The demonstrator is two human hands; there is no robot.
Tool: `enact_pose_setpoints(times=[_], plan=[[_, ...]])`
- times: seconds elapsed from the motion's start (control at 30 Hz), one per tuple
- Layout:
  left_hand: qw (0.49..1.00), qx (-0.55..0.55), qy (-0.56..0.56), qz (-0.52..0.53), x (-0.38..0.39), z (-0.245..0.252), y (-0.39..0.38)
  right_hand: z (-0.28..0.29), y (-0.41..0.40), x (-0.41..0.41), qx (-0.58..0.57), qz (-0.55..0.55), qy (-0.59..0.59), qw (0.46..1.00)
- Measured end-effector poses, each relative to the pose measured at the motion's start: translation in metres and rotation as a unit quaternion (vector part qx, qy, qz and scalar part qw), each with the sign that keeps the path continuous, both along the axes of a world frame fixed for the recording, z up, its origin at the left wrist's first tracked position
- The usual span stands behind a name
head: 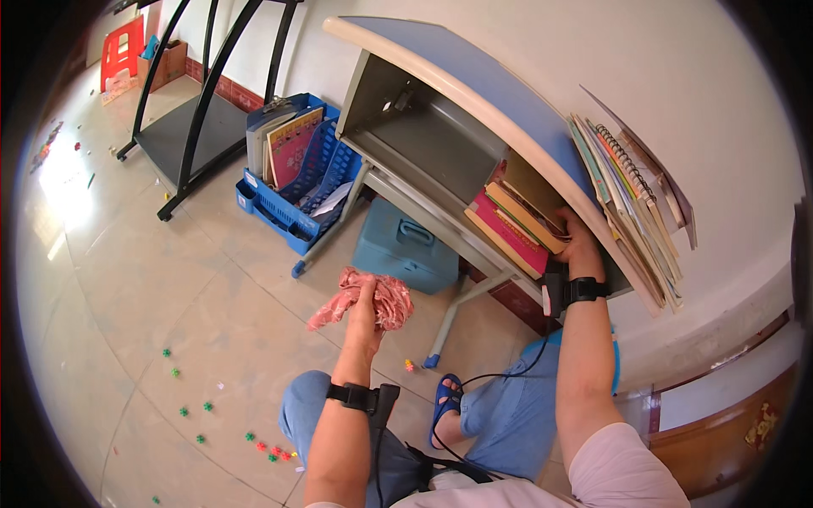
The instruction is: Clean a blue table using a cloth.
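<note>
A crumpled pink patterned cloth (389,301) is bunched in my left hand (365,317), held above the tiled floor in front of a teal plastic case (406,247). My right hand (577,236) reaches into the open compartment of a school desk (438,140) and touches the near end of a stack of books (527,213). The fingers go partly out of sight behind the books, so their grip is unclear. A pink-covered book (508,238) lies at the side of this stack.
Notebooks and papers (629,197) stand on the desktop by the wall. A blue plastic basket (279,206) holding books and a clipboard sits left of the desk, near a black-framed stand (190,133). Small green and red plastic pieces (208,406) are scattered over the floor.
</note>
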State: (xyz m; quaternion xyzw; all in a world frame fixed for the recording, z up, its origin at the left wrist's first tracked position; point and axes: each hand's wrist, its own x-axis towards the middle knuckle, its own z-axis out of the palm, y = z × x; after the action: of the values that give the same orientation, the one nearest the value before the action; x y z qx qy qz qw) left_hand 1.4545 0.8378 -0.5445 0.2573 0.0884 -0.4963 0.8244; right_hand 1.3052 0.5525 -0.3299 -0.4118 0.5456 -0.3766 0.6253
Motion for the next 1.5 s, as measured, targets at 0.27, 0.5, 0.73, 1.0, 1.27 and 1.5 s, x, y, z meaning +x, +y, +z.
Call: enact_pose_setpoints(times=[0.27,0.5,0.73,1.0,1.27,1.5], plan=[[1.000,-0.001,-0.012,0.008,0.002,-0.004,-0.005,0.019,0.067,0.047,-0.510,0.145,0.534,0.659],[1.000,0.010,-0.006,-0.006,0.004,0.000,0.002,0.031,0.080,0.163,-0.453,0.470,0.583,0.484],[1.000,0.016,-0.015,0.020,0.003,0.018,0.003,0.022,0.033,0.163,-0.320,0.448,0.746,0.375],[1.000,0.018,-0.019,0.015,0.004,0.011,0.005,0.028,0.047,0.131,-0.268,0.435,0.742,0.433],[0.994,-0.052,-0.084,0.045,0.008,0.022,0.016,0.007,0.076,0.098,-0.680,0.324,0.522,0.399],[0.980,-0.188,-0.054,-0.023,0.013,0.020,0.018,-0.070,0.223,0.117,-0.679,0.526,0.195,0.475]])
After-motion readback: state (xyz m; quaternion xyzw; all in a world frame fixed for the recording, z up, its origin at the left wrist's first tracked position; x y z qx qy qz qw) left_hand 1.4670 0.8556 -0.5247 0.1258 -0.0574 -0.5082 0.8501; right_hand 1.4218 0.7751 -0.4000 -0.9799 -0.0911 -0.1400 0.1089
